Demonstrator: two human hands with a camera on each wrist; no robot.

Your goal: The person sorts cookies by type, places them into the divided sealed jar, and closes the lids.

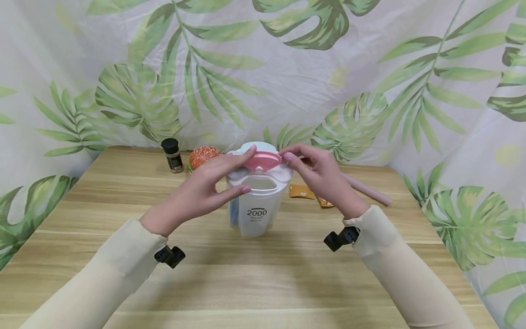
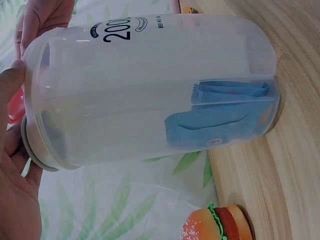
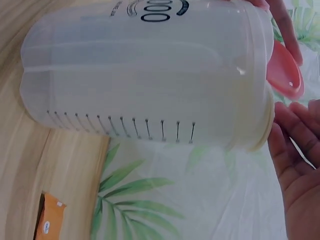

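Observation:
A clear plastic storage canister (image 1: 256, 214) marked 2000 stands upright on the table, with blue packets (image 2: 215, 120) inside at its left. On its white lid, one pink flap (image 1: 263, 161) is raised above an uncovered opening (image 1: 263, 183). My left hand (image 1: 205, 183) reaches over the lid's left side; its extended fingers touch the flap and its thumb lies by the opening's edge. At the lid's right side is my right hand (image 1: 318, 171), fingers loosely bent, with fingertips at the rim beside the flap. No firm grip shows in the right wrist view (image 3: 300, 155).
Left of the canister are a black-capped seasoning jar (image 1: 172, 156) and a toy hamburger (image 1: 204, 156). Orange packets (image 1: 302, 191) and a pale pink rod (image 1: 367, 189) lie to the right. A leaf-patterned curtain (image 1: 287, 82) hangs behind the table (image 1: 230, 283).

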